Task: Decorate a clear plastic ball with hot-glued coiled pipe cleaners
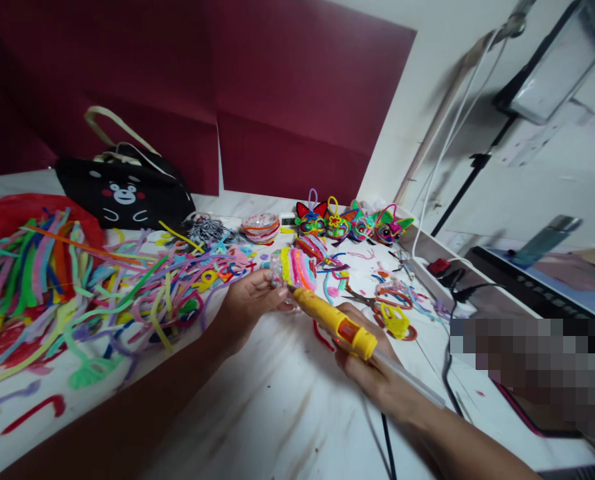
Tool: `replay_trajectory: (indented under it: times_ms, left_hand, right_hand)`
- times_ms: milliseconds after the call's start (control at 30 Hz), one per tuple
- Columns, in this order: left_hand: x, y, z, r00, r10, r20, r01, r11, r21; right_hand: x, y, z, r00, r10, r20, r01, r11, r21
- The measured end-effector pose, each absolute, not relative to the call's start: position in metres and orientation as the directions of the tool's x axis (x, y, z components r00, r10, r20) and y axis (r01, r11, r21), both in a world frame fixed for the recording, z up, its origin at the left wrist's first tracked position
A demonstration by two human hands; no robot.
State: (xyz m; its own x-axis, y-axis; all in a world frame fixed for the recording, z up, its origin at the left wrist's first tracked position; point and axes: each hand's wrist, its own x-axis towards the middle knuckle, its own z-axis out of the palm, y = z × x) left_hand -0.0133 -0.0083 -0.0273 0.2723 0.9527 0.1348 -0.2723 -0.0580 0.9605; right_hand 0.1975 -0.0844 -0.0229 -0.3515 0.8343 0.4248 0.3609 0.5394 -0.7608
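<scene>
My left hand [247,303] is closed on the rim of a small clear plastic bowl [297,267], wrapped with yellow, pink, orange and white fuzzy stripes. In my right hand [370,363] is a yellow hot glue gun [334,323], its nozzle pointing at the near side of the bowl. Whether the tip touches the bowl is hard to tell. A translucent glue stick [412,380] juts from the gun's back. Just behind the bowl lies another striped piece [311,248]. Orange-handled scissors [372,302] rest to the right, beside a yellow fuzzy piece [394,321].
Loose pipe cleaners [142,287] cover the left side, with more on a red plastic bag [84,223]. A black bag [127,193] stands behind. Several colourful animal-face ornaments [337,223] and striped bowls [261,229] line the back. Cables [450,373] run along the right.
</scene>
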Motion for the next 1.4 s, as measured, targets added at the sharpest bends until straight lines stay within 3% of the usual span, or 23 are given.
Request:
replay_trajectory:
  times_ms: [367, 1400]
  left_hand:
    - [-0.014, -0.008, -0.033, 0.292, 0.948, 0.127, -0.271, -0.045, 0.962]
    - [-0.012, -0.009, -0.028, 0.283, 0.950, 0.132, -0.320, -0.036, 0.947]
  right_hand:
    - [0.195, -0.083, -0.023, -0.399, 0.785, 0.474, 0.394, 0.613, -0.685]
    - [0.198, -0.082, -0.032, -0.396, 0.781, 0.483, 0.411, 0.621, -0.667]
